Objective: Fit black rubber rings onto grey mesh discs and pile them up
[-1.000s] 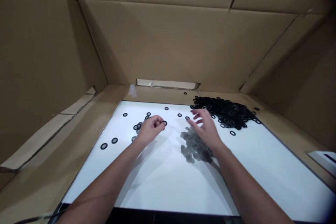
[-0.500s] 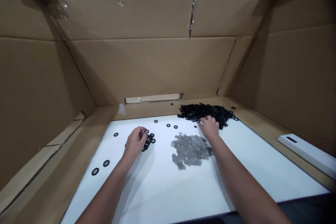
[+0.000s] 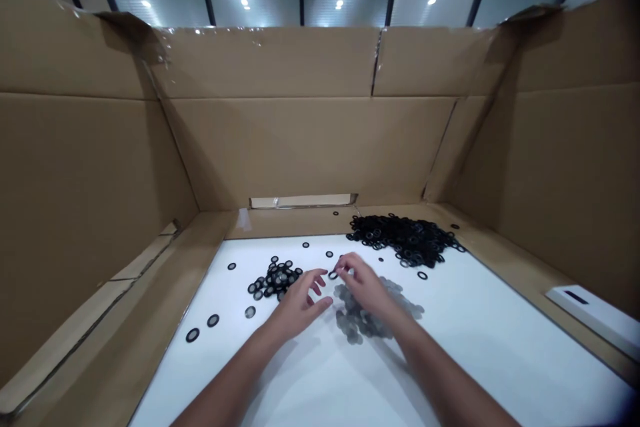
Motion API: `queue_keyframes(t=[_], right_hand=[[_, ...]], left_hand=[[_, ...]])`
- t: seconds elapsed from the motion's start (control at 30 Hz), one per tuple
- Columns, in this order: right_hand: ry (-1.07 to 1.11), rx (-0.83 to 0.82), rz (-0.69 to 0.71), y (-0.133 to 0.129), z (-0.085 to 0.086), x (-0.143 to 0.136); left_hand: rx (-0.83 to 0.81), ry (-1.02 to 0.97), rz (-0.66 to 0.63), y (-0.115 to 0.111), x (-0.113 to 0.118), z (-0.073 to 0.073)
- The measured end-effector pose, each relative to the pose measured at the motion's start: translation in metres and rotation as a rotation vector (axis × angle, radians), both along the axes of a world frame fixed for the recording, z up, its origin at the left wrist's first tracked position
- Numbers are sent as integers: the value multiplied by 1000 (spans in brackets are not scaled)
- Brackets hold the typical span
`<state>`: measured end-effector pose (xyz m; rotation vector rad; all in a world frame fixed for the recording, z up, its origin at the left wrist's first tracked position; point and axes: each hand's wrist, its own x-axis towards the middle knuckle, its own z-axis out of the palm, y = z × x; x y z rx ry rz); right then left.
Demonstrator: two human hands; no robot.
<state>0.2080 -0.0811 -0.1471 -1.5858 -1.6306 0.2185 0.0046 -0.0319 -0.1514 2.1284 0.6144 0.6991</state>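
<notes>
My right hand (image 3: 361,280) pinches a black ring (image 3: 333,275) above the white board, at the left edge of the pile of translucent grey discs (image 3: 367,320). Facing it from the left, my left hand (image 3: 301,303) has its thumb and fingers apart, with nothing between them. Just beyond my left hand lies a cluster of black rings with pale centres (image 3: 273,280). A big heap of plain black rings (image 3: 410,237) sits at the board's back right corner. One loose black ring (image 3: 423,275) lies in front of that heap.
Tall cardboard walls (image 3: 300,147) enclose the white board (image 3: 310,387) at the back and sides. Several pale-centred rings (image 3: 213,321) are scattered on the left part of the board. A white box-like object (image 3: 595,313) lies on the cardboard at right.
My right hand has moved left from the black heap, now with a ring in its fingers. My left hand has come away from the cluster toward the right and opened. The camera view has shifted.
</notes>
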Motion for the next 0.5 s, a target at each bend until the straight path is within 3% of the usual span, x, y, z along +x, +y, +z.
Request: queue_keyframes(t=[0.1, 0.2, 0.33, 0.4, 0.5], right_hand=[[122, -15, 120, -10, 0, -36], [145, -76, 108, -22, 3, -40], [-148, -220, 170, -46, 0, -23], [-341, -255, 149, -56, -11, -16], [-440, -214, 115, -59, -32, -9]], left_hand=[[-48, 16, 6, -1, 2, -3], [-89, 32, 1, 2, 1, -5], [-44, 48, 38, 6, -2, -5], [-23, 58, 60, 7, -3, -6], [15, 76, 81, 8, -2, -6]])
